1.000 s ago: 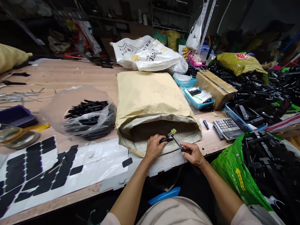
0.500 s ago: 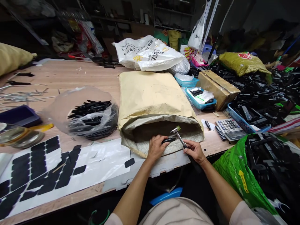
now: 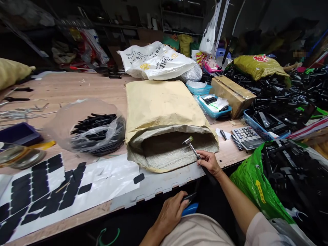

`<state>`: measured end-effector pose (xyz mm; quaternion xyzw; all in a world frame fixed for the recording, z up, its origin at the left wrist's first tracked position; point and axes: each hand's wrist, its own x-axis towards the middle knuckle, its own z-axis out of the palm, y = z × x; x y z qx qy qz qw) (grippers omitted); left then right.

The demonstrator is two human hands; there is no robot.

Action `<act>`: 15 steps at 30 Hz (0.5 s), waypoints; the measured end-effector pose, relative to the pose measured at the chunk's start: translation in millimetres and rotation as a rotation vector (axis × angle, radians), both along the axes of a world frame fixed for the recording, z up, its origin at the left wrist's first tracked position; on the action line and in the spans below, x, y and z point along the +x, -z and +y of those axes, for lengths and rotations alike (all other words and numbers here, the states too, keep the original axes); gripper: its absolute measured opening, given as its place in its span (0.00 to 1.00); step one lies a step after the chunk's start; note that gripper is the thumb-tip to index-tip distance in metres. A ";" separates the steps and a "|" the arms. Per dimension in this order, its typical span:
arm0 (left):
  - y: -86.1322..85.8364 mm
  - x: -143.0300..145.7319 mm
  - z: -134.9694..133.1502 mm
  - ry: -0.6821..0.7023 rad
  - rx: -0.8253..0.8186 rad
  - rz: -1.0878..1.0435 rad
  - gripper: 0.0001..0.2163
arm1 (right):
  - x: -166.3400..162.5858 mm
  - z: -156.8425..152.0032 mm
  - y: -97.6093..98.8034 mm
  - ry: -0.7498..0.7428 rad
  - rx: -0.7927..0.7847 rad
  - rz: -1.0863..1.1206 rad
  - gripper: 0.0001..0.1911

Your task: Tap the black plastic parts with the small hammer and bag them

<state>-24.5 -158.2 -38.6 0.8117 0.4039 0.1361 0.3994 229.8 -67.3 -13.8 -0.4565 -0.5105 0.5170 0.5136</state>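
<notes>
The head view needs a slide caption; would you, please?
Right hand holds a hammer-like tool by an open sack; left hand, a black object.

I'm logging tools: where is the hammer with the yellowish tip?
In the head view, the hammer is right of centre, gripped in the right hand, its head seen before the open mouth of the tan sack.

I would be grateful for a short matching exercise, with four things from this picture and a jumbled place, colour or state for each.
Things
1. hammer
2. beige sack
3. green bag
4. calculator

Descriptions
A. Filled with black parts
B. Grey, with rows of keys
C. Lying on the table, pale lining showing
D. Held by the right hand

Pairs: 1-D, 2-C, 3-A, 4-B
</notes>
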 end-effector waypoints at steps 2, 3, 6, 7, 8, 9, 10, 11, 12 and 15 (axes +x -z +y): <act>20.8 -2.6 0.5 -0.083 -0.105 0.136 0.15 | -0.5 -0.1 0.0 0.002 0.002 0.001 0.26; 30.6 -2.9 2.6 -0.118 -0.144 0.200 0.15 | -0.8 -0.2 -0.1 0.002 0.001 -0.001 0.25; 49.9 0.0 9.7 -0.152 -0.256 0.377 0.18 | -1.5 -0.5 -0.8 0.004 -0.001 -0.012 0.25; 50.8 1.8 11.1 -0.138 -0.286 0.432 0.19 | -1.7 -0.5 -1.0 0.006 -0.001 -0.013 0.25; 48.2 3.8 11.7 -0.118 -0.305 0.483 0.19 | -1.7 -0.6 -1.2 0.008 -0.001 -0.013 0.25; 41.8 5.6 11.9 -0.092 -0.314 0.520 0.18 | -1.8 -0.6 -1.3 0.010 0.000 -0.010 0.25; 31.8 7.3 12.0 -0.060 -0.311 0.527 0.18 | -1.8 -0.7 -1.3 0.013 -0.001 -0.006 0.26; 18.6 8.9 12.7 -0.017 -0.303 0.500 0.18 | -1.8 -0.9 -1.3 0.016 -0.002 -0.001 0.25; 3.1 10.4 14.5 0.040 -0.298 0.439 0.18 | -1.8 -1.1 -1.4 0.018 -0.003 0.004 0.25; -46.1 16.8 34.6 0.251 -0.381 0.163 0.16 | -2.0 -1.8 -1.9 0.030 -0.007 0.018 0.25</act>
